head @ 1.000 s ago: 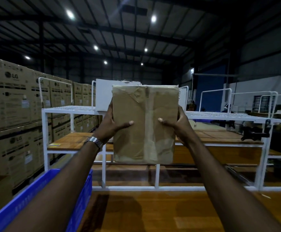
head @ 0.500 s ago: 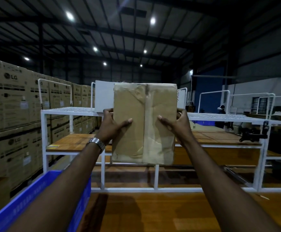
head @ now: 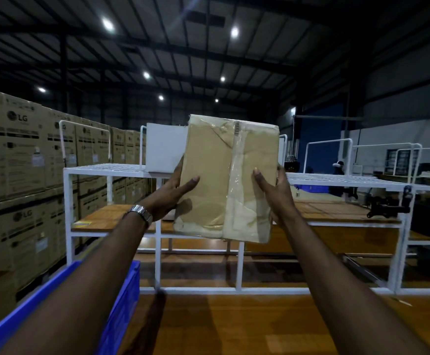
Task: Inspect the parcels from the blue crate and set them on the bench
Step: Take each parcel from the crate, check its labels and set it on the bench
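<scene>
Parcel (head: 226,180) clasped between left hand (head: 174,192) and right hand (head: 275,192).

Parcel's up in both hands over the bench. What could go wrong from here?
1. The parcel is held only at its side edges by the left hand and right hand, with nothing under it; its glossy tape may let it slip onto the bench.
2. It hangs slightly tilted, so it might twist loose.

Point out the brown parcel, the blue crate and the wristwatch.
brown parcel (head: 208,180): head view, on its bare brown front, left of the tape strip.
blue crate (head: 121,298): head view, on its outer side wall near the corner.
wristwatch (head: 141,212): head view, on the metal band at the left wrist.
</scene>
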Motion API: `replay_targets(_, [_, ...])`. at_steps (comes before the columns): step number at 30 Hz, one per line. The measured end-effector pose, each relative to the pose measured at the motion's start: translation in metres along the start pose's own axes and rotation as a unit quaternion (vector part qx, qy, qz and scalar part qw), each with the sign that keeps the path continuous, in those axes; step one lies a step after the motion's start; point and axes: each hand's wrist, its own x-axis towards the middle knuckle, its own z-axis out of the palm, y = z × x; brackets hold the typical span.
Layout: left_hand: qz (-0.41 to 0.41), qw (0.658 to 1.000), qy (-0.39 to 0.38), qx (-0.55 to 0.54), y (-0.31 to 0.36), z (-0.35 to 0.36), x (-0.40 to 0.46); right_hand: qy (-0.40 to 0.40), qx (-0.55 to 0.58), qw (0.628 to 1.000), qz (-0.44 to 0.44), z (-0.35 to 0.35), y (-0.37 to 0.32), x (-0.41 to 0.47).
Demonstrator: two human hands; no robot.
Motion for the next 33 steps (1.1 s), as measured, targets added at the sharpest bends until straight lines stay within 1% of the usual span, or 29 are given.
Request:
replay_targets(2, [-0.011, 1.000, 0.013, -0.015, -0.002, 0.000, 0.004, 0.039, -0.007, 0.998, 0.046, 0.001, -0.007, 0.004])
replay_targets(3, [-0.025, 0.999, 0.027, -0.034, -0.001, 0.001, 0.004, 0.045, -0.016, 0.997, 0.066, 0.002, -0.010, 0.005])
replay_targets(5, [-0.041, 0.996, 0.045, -0.072, -0.003, 0.002, 0.001, 0.028, -0.030, 0.996, 0.080, 0.005, -0.015, 0.008])
replay_targets(8, [-0.027, 0.994, 0.059, -0.092, -0.012, -0.001, -0.003, 0.007, -0.027, 0.995, 0.092, 0.006, -0.019, 0.010])
replay_targets(10, [-0.033, 0.992, 0.048, -0.115, -0.017, -0.003, -0.007, -0.041, 0.008, 0.992, 0.122, 0.002, -0.024, 0.006])
replay_targets(12, [-0.034, 0.987, 0.021, -0.158, -0.021, -0.002, -0.011, -0.123, 0.096, 0.977, 0.148, -0.004, -0.026, 0.001])
replay_targets(13, [-0.025, 0.984, 0.009, -0.177, -0.021, -0.002, -0.013, -0.151, 0.128, 0.969, 0.148, -0.008, -0.026, -0.001])
replay_targets(14, [-0.014, 0.981, -0.004, -0.193, -0.021, -0.002, -0.014, -0.171, 0.155, 0.962, 0.148, -0.012, -0.023, -0.001])
replay_targets(16, [-0.005, 0.978, -0.032, -0.205, -0.019, -0.002, -0.020, -0.184, 0.200, 0.951, 0.145, -0.020, -0.018, -0.003])
replay_targets(18, [-0.008, 0.981, -0.061, -0.184, -0.016, -0.002, -0.023, -0.217, 0.193, 0.948, 0.133, -0.025, -0.016, -0.006])
replay_targets(20, [-0.004, 0.987, -0.085, -0.139, -0.016, -0.004, -0.022, -0.253, 0.147, 0.948, 0.127, -0.028, -0.019, -0.011])
replay_targets(22, [0.012, 0.991, -0.109, -0.079, -0.015, -0.007, -0.021, -0.258, 0.094, 0.951, 0.145, -0.032, -0.021, -0.011])
replay_targets(24, [0.012, 0.993, -0.116, -0.034, -0.013, -0.009, -0.019, -0.253, 0.035, 0.952, 0.167, -0.031, -0.025, -0.010])
replay_targets(26, [-0.002, 0.996, -0.089, -0.029, -0.013, -0.008, -0.019, -0.234, 0.021, 0.956, 0.177, -0.027, -0.027, -0.011])
replay_targets(30, [-0.010, 0.998, -0.003, -0.065, -0.012, -0.004, -0.014, -0.194, 0.097, 0.966, 0.142, -0.025, -0.020, -0.007])
replay_targets(31, [-0.013, 0.997, 0.012, -0.076, -0.009, -0.002, -0.015, -0.195, 0.114, 0.965, 0.132, -0.028, -0.015, -0.005])
replay_targets(33, [-0.016, 0.995, 0.039, -0.086, -0.001, 0.004, -0.017, -0.237, 0.122, 0.957, 0.116, -0.032, -0.011, -0.006])
